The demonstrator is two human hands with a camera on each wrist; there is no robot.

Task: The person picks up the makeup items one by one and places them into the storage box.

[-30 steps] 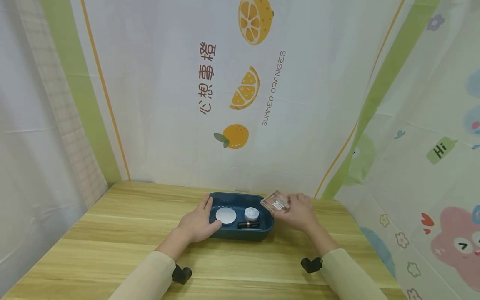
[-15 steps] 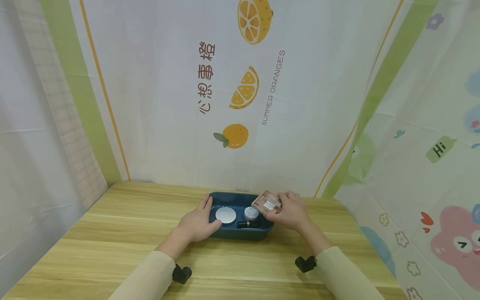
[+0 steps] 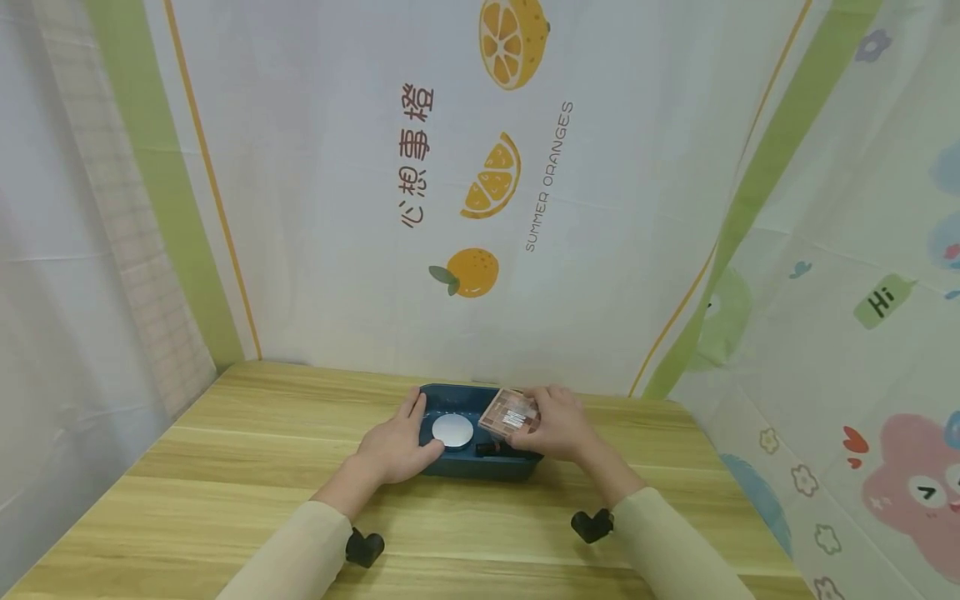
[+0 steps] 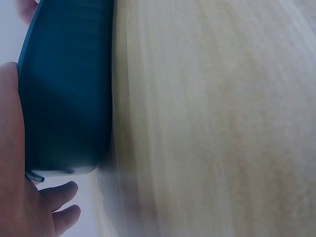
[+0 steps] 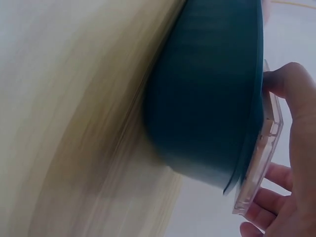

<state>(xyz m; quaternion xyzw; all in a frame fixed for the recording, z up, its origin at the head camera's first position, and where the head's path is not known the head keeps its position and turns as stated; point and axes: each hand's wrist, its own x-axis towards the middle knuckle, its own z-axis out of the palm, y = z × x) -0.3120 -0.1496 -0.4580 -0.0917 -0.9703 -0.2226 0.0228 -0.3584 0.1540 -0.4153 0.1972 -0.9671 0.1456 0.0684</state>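
My right hand (image 3: 558, 427) pinches a square eyeshadow palette (image 3: 504, 412), clear-lidded with brown and pink tones, tilted over the right half of a dark blue storage box (image 3: 480, 469). In the right wrist view the palette (image 5: 256, 170) lies slanted along the rim, thumb on one edge and fingers on the other. My left hand (image 3: 393, 446) rests on the box's left end, thumb over the front rim, with fingers extended along the side. Inside are a round white compact (image 3: 452, 430) at the left and a black lipstick (image 3: 487, 449), partly covered by the palette.
The box stands on a wood-grain table (image 3: 247, 467), near its back edge. A white curtain (image 3: 337, 275) printed with oranges hangs right behind, and another patterned curtain (image 3: 825, 375) runs along the right side. Black wrist mounts (image 3: 365, 549) sit at both sleeves.
My right hand has carried the palette leftward from the box's right end to over its interior. The small round light-coloured container is now hidden beneath the palette. My left hand has stayed put.
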